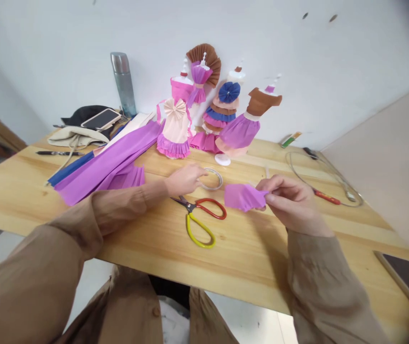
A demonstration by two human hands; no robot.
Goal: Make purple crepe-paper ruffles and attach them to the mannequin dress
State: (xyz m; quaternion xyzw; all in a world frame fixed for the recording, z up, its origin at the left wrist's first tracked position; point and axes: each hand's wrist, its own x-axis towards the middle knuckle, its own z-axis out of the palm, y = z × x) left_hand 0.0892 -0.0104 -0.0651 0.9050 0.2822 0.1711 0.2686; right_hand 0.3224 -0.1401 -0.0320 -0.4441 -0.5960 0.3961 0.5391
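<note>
With my right hand [288,198] I pinch a small gathered piece of purple crepe paper [242,197] above the table. The fingertips of my left hand [187,178] close on the left rim of a roll of tape [220,180], which lies flat on the wood. Scissors [191,207] with one red and one yellow handle rest just in front of the roll, blades slightly apart. Behind my hands stand several small dress forms clothed in crepe paper, among them a pink one with a cream bow [174,110] and one with a brown top and purple skirt [242,129].
Long purple crepe paper strips [107,162] cover the left side, beside a pen [59,153], a phone [101,119] and a steel flask [123,83]. At right lie a red-handled tool with a cord [328,197] and another phone [406,277]. A wall [261,28] bounds the back.
</note>
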